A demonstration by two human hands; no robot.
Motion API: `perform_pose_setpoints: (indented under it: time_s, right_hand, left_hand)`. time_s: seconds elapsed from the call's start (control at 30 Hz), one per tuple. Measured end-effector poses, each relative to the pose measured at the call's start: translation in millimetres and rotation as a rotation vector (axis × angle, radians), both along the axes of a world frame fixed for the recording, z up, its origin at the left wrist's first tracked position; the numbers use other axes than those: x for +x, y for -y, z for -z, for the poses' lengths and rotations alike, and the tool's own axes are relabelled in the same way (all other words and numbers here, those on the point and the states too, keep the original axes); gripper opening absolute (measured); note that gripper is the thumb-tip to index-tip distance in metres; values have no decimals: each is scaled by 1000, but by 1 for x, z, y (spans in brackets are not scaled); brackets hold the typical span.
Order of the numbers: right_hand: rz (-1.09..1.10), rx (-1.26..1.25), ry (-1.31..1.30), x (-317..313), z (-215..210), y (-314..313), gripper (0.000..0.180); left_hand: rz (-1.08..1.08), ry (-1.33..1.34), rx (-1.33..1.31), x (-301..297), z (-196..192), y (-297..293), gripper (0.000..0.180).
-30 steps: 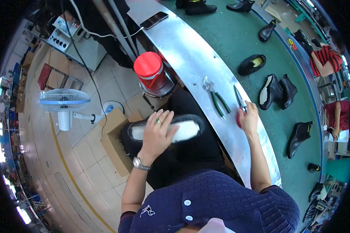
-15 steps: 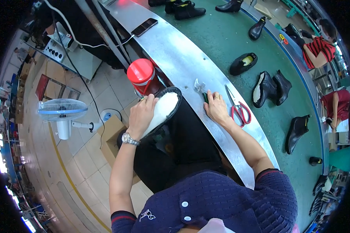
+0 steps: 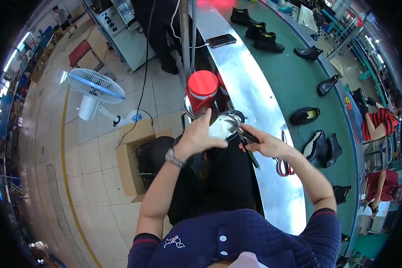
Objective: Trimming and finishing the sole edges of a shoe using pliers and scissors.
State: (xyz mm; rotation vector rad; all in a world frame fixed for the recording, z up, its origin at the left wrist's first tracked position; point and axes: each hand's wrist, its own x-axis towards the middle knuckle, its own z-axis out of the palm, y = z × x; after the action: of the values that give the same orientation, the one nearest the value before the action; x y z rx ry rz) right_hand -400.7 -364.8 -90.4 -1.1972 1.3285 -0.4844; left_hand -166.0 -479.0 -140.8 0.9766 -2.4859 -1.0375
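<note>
A black shoe with a white underside (image 3: 219, 128) rests over my lap beside the bench edge. My left hand (image 3: 195, 139) is at its near left side, thumb and forefinger spread apart along the white surface. The other fingers of that hand are mostly hidden. My right hand (image 3: 265, 142) grips pincers (image 3: 250, 137) by a dark handle; the second handle hangs apart, below the fingers. The silver jaws lie over the shoe's far end. Red-handled scissors (image 3: 285, 167) lie on the metal bench, partly covered by my right forearm.
A red-lidded jug (image 3: 203, 87) stands beyond the shoe. On the metal ledge (image 3: 254, 80) lies a phone (image 3: 221, 40). The green belt (image 3: 277, 71) carries several black shoes. An open carton (image 3: 128, 167) and a fan (image 3: 96, 87) stand at left. People sit across the belt.
My right hand has lifted the pincers off the bench and brought them over the shoe. My left hand has spread its thumb and forefinger. The view has turned.
</note>
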Motion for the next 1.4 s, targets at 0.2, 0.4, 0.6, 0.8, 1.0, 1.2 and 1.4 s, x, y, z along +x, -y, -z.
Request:
perform_pose_setpoints:
  time_s: [0.2,0.4,0.6,0.8,1.0,1.2,1.4]
  right_hand:
    - [-276,138,-363,14,-37,47,65]
    - [-41,-329,-522,37,10,-4,56]
    - [96,-430,-512,48,29,-24,56]
    - [-82,-429,-780,49,10,-22,60]
    - [-290,-456,-1110,40,-3,-12,71]
    - [178,-505,-457,47,-47,29,51]
    - [-70,-439,-763,35,5,30,57]
  left_hand:
    - [-229,-13,-289,-11,12,-49,114]
    - [-280,-54,-361,-8,18,-57,85]
    - [-243,-114,-442,-3,24,-60,81]
    - [-218,-108,-509,2,32,-63,80]
    - [-132,-45,-667,1,32,-55,70]
    - [-122,31,-722,5,38,-52,65]
    - [-114,19,-710,-4,41,-47,64]
